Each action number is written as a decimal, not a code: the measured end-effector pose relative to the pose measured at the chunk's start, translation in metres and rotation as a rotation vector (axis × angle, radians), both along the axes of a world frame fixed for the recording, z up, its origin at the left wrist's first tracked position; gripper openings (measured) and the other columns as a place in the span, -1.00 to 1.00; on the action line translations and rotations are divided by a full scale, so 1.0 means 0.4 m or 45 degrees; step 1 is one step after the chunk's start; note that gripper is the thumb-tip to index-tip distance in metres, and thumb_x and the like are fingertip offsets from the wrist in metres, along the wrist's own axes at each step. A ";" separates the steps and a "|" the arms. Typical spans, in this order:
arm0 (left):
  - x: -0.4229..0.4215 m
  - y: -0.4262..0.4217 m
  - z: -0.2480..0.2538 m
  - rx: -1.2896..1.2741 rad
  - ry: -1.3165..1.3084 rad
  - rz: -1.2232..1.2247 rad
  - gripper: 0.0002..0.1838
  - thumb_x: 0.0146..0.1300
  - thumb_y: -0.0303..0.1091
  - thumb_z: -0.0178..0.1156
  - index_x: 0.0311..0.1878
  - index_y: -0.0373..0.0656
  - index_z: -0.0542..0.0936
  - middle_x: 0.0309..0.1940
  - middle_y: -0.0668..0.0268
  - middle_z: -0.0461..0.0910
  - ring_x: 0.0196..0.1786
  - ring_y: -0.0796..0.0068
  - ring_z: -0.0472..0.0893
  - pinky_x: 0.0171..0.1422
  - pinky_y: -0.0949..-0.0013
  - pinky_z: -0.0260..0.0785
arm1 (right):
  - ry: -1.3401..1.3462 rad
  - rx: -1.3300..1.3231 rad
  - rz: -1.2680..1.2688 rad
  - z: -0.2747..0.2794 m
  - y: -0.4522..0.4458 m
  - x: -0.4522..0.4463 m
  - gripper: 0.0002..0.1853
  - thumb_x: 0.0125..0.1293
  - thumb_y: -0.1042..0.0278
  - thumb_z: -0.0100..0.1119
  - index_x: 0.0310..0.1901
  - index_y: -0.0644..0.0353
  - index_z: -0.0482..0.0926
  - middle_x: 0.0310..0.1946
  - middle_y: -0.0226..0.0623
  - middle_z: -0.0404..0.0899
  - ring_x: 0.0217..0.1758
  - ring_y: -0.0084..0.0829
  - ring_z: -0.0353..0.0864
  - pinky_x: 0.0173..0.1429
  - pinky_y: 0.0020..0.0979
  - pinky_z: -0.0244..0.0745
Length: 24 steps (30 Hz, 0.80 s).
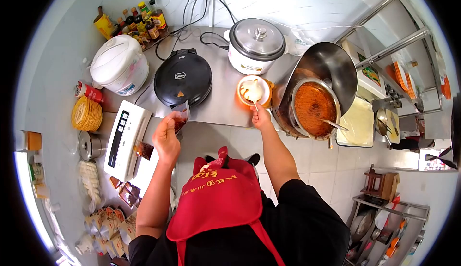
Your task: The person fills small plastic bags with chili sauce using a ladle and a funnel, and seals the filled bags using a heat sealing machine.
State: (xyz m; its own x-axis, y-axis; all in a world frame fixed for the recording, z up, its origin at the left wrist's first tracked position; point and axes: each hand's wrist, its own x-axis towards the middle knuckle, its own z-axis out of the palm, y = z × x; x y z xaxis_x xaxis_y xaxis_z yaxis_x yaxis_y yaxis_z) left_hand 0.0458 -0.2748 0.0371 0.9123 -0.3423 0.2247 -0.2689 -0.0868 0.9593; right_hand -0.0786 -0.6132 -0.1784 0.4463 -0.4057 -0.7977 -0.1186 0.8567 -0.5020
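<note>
My left hand is closed on a small clear plastic bag with dark red contents, held upright just off the counter's front edge. My right hand grips the handle of a spoon. Its head reaches into an orange-and-white tub, over something pale whose kind I cannot make out. Right of the tub, a metal pot holds red-orange chili sauce, with another spoon resting in it. Below my left hand, a filled red pouch lies at a white vacuum sealer.
A black electric griddle, a rice cooker and a white cooker stand on the steel counter. Behind the pot leans a large wok. More filled pouches lie lower left. Power cords cross the back.
</note>
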 end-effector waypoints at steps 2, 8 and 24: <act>-0.003 0.013 -0.006 0.007 0.030 0.002 -0.74 0.55 -0.46 -0.04 0.05 -0.38 0.60 -0.13 0.23 0.69 -0.09 0.48 0.67 0.11 0.41 0.52 | 0.061 -0.059 0.002 -0.003 0.009 0.002 -0.63 0.46 0.00 0.12 -0.33 0.17 0.58 -0.74 -0.60 0.21 -0.76 -0.69 0.05 -0.66 -0.59 -0.05; -0.009 0.037 -0.017 -0.194 0.218 -0.031 -0.72 0.54 -0.51 -0.09 0.05 -0.37 0.61 -0.14 0.25 0.69 -0.09 0.50 0.67 0.11 0.42 0.51 | 0.180 -0.346 0.029 -0.040 0.005 -0.001 -0.51 0.30 -0.17 0.28 -0.44 0.16 0.56 -0.71 -0.49 0.37 -0.76 -0.61 0.19 -0.68 -0.55 0.07; 0.041 0.186 0.077 -0.330 0.309 -0.075 -0.73 0.54 -0.45 -0.03 0.09 -0.33 0.62 -0.11 0.29 0.70 -0.05 0.56 0.62 0.16 0.42 0.47 | -0.895 -1.257 0.965 0.637 0.519 0.218 -0.69 0.36 0.35 0.32 0.08 0.25 0.63 -0.22 -0.43 0.65 -0.28 -0.68 0.53 -0.19 -0.60 0.45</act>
